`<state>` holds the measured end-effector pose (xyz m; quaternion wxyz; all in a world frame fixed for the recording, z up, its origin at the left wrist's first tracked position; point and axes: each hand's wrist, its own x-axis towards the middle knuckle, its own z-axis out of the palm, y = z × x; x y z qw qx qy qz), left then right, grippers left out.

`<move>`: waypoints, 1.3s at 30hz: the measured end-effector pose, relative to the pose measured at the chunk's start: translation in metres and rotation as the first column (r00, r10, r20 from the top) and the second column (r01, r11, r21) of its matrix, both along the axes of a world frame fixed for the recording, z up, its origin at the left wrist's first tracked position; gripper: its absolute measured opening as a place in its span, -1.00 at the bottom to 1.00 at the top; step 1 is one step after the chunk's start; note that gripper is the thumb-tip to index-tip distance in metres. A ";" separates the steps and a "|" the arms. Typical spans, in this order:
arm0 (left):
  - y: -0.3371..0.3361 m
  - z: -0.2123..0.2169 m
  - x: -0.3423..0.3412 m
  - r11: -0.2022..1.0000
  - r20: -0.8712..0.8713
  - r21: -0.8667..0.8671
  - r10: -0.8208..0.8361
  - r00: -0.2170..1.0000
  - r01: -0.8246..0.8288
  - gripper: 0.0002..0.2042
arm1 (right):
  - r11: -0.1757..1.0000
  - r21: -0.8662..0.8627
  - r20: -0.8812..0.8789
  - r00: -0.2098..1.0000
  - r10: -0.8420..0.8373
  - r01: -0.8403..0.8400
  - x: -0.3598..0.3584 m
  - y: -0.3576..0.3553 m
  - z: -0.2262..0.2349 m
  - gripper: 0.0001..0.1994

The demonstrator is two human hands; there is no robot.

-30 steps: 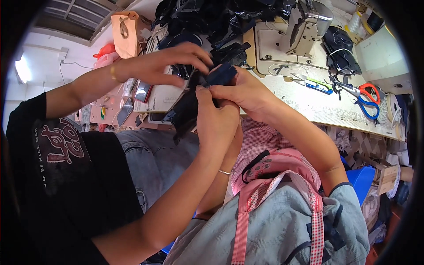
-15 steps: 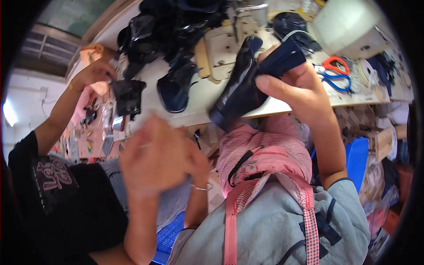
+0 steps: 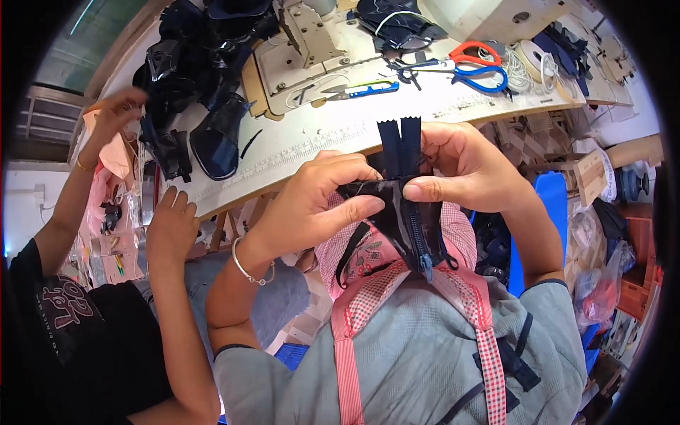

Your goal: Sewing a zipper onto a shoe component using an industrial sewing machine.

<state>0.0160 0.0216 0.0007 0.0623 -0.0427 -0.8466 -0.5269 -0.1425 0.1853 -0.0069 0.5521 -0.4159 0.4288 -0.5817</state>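
In front of my lap, both hands hold a glossy black boot upper (image 3: pixel 388 223) with a dark zipper (image 3: pixel 416 234) running down it. My left hand (image 3: pixel 329 195) is closed on the upper's left edge, thumb on top. Closed on the other side, my right hand (image 3: pixel 460 166) presses its thumb beside the zipper near the top edge. Two loose zipper tape ends (image 3: pixel 400 142) stick up past that edge, toward the table. The zipper's blue-grey pull (image 3: pixel 426 265) hangs at the lower end, toward me. My fingertips behind the upper are hidden.
On the sewing table (image 3: pixel 340 134) lie blue-handled thread snips (image 3: pixel 365 90), scissors (image 3: pixel 482 67) with red and blue handles, and a pile of black uppers (image 3: pixel 191 71). A sewing machine (image 3: pixel 312 35) stands behind. A co-worker's hands (image 3: pixel 173 223) are at the left.
The upper has come down from over the table toward my lap, its zipper now facing up. My left hand now grips it too. The co-worker's blurred hand has moved away left.
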 end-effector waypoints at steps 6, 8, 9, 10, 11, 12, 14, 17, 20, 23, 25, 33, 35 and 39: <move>0.010 0.009 0.007 0.947 0.388 0.303 -0.019 0.921 -0.108 -0.80 | 0.999 0.030 -0.037 0.999 -0.029 0.030 0.011 0.005 -0.007 -0.61; 0.010 0.008 0.010 0.940 0.427 0.331 -0.072 0.901 -0.082 -0.79 | 0.997 -0.018 -0.097 0.992 -0.083 0.081 0.020 0.004 -0.011 -0.70; 0.011 0.006 0.012 0.939 0.428 0.331 -0.065 0.901 -0.089 -0.79 | 0.988 -0.072 -0.155 0.977 -0.145 0.136 0.023 0.004 -0.012 -0.78; 0.013 0.003 0.014 0.925 0.415 0.368 -0.068 0.907 -0.099 -0.80 | 0.989 -0.072 -0.153 0.978 -0.139 0.129 0.023 0.004 -0.011 -0.78; 0.013 0.000 0.015 0.908 0.399 0.406 -0.074 0.914 -0.104 -0.81 | 0.987 -0.091 -0.305 0.940 -0.156 0.134 0.020 0.004 -0.011 -0.82; 0.013 0.001 0.016 0.907 0.400 0.407 -0.071 0.914 -0.108 -0.81 | 0.984 -0.112 -0.448 0.877 -0.172 0.136 0.016 0.004 -0.011 -0.86; 0.012 0.004 0.019 0.877 0.439 0.460 -0.087 0.894 -0.140 -0.83 | 0.969 -0.129 -0.465 0.850 -0.247 0.211 0.010 0.001 -0.014 -0.88; 0.012 -0.004 0.020 0.872 0.421 0.453 -0.026 0.907 -0.185 -0.83 | 0.880 -0.262 -0.462 0.749 -0.475 0.397 -0.017 -0.011 -0.033 -0.86; 0.010 0.007 0.021 0.853 0.482 0.459 -0.006 0.876 -0.247 -0.83 | 0.797 -0.364 -0.722 0.396 -0.568 0.481 -0.038 -0.027 -0.039 -0.79; 0.000 -0.009 0.025 0.877 0.423 0.430 0.016 0.906 -0.216 -0.82 | 0.815 -0.479 -0.829 0.139 -0.542 0.326 -0.057 -0.049 -0.051 -0.77; -0.002 -0.008 0.023 0.861 0.429 0.456 0.011 0.903 -0.226 -0.81 | 0.827 -0.485 -0.834 0.135 -0.535 0.284 -0.059 -0.068 -0.055 -0.75; -0.014 -0.012 0.020 0.877 0.357 0.433 0.044 0.933 -0.207 -0.79 | 0.933 -0.328 -0.944 -0.014 -0.330 0.150 -0.074 -0.107 -0.080 -0.71; -0.014 -0.007 0.018 0.860 0.417 0.440 0.060 0.907 -0.259 -0.79 | 0.944 -0.291 -0.932 0.178 -0.316 0.154 -0.078 -0.106 -0.079 -0.73; -0.018 0.006 0.018 0.919 0.443 0.248 0.174 0.880 -0.307 -0.83 | 0.862 -0.408 -0.717 0.478 -0.507 0.301 -0.046 -0.087 -0.034 -0.84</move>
